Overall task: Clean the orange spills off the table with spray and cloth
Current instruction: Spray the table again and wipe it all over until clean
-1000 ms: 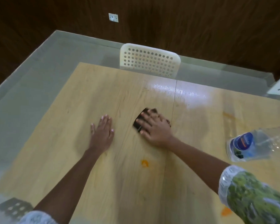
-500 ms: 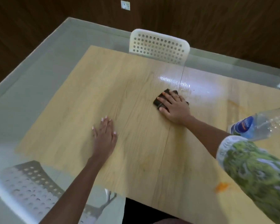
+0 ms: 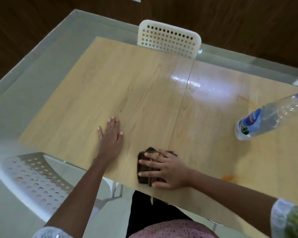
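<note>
Spanning most of the view, table (image 3: 136,93) is pale wood-grain laminate, glossy, one seam down the middle, glare patch far side. Two white perforated plastic chairs: one (image 3: 169,39) at the far edge, one (image 3: 33,177) near left. Clear ribbed bottle (image 3: 268,117), blue label, stands at right. Left hand (image 3: 111,138) lies flat, fingers straight, holding nothing. Right hand (image 3: 167,170) presses the cloth (image 3: 144,174) with spread straight fingers, near the front edge. Cloth is dark brown, folded, squarish. Orange spill (image 3: 228,177) smeared right of it; faint orange streak (image 3: 244,98) near bottle.
</note>
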